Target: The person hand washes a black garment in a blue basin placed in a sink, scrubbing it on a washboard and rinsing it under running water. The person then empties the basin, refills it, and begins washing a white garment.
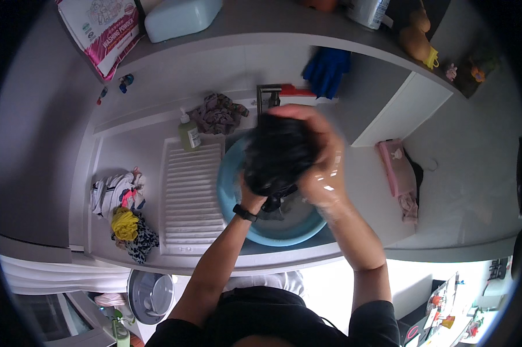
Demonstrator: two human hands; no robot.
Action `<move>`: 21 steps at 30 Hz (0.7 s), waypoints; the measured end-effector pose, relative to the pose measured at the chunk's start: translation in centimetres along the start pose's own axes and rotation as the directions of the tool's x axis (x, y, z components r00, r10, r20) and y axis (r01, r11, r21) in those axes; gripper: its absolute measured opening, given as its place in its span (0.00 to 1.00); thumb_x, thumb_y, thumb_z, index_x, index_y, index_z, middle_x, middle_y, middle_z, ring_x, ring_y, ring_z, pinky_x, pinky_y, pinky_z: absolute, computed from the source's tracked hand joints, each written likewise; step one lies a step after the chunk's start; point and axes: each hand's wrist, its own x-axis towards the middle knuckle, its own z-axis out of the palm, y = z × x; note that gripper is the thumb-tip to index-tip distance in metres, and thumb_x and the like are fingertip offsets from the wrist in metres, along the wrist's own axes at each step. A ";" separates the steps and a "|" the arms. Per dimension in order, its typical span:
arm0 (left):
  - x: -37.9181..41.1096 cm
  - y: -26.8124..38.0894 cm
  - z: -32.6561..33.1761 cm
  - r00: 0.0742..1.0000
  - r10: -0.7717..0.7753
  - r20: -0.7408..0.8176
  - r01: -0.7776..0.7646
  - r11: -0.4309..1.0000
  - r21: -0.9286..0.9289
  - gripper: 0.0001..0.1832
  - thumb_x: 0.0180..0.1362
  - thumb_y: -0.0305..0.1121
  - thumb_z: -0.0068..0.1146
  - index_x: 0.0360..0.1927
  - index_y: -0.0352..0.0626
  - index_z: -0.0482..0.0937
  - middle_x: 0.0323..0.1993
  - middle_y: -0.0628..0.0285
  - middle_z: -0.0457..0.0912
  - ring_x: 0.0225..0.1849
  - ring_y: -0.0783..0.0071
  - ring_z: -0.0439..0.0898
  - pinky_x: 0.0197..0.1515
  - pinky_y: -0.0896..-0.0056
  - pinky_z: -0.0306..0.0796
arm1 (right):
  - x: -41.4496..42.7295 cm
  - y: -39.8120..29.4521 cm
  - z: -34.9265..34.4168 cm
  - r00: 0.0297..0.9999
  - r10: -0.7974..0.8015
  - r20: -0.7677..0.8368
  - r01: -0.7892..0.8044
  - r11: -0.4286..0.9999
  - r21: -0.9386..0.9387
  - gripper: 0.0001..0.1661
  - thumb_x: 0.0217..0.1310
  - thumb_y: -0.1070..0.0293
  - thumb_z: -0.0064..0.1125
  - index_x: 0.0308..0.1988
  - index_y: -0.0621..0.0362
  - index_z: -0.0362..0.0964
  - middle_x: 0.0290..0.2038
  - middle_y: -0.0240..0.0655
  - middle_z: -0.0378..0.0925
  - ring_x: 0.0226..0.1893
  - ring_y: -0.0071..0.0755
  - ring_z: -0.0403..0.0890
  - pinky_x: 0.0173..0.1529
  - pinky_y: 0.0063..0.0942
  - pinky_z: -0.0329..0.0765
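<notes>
Above a light blue basin (287, 240) I hold a bunched black cloth (280, 154), blurred by motion. My right hand (326, 160) is wet and curls around the cloth's top and right side. From below on the left, my left hand (250, 197) supports it, its fingers mostly hidden behind the fabric. A strip of the cloth hangs down toward the cloudy water (293, 217) in the basin. Behind the cloth stands a dark faucet (265, 95).
Left of the basin is a ribbed washboard (193, 199), with a green pump bottle (190, 136) and crumpled patterned cloth (217, 113) behind it. Several garments (126, 212) lie farther left. Blue gloves (328, 71) hang under the shelf (252, 41). A pink pouch (393, 169) lies right.
</notes>
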 end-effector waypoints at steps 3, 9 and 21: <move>2.5 5.8 -2.4 0.885 -0.459 -0.073 0.404 0.837 -0.368 0.19 0.50 0.28 0.67 0.46 0.34 0.78 0.41 0.56 0.83 0.42 0.70 0.80 0.48 0.70 0.71 | -4.2 2.0 -5.2 0.942 0.124 -0.311 -0.109 0.992 0.065 0.56 0.32 0.29 0.73 0.54 0.58 0.69 0.50 0.34 0.75 0.54 0.30 0.75 0.61 0.31 0.71; 3.3 8.1 -2.8 0.770 -0.635 -0.056 0.442 0.595 -0.672 0.23 0.49 0.23 0.68 0.50 0.33 0.76 0.42 0.61 0.81 0.45 0.75 0.78 0.50 0.75 0.70 | -18.2 19.1 -11.1 0.494 0.809 -0.318 -0.418 0.542 0.729 0.27 0.62 0.75 0.57 0.60 0.61 0.64 0.54 0.45 0.72 0.54 0.41 0.75 0.61 0.39 0.73; 3.5 11.4 -0.7 0.915 -0.316 -0.252 0.332 0.943 0.024 0.29 0.42 0.31 0.73 0.50 0.37 0.75 0.52 0.51 0.77 0.51 0.60 0.78 0.51 0.62 0.71 | -14.0 12.8 -0.2 0.957 0.266 -0.115 -0.253 0.575 -0.778 0.73 0.45 0.52 0.73 0.71 0.67 0.25 0.73 0.58 0.35 0.74 0.63 0.33 0.71 0.62 0.40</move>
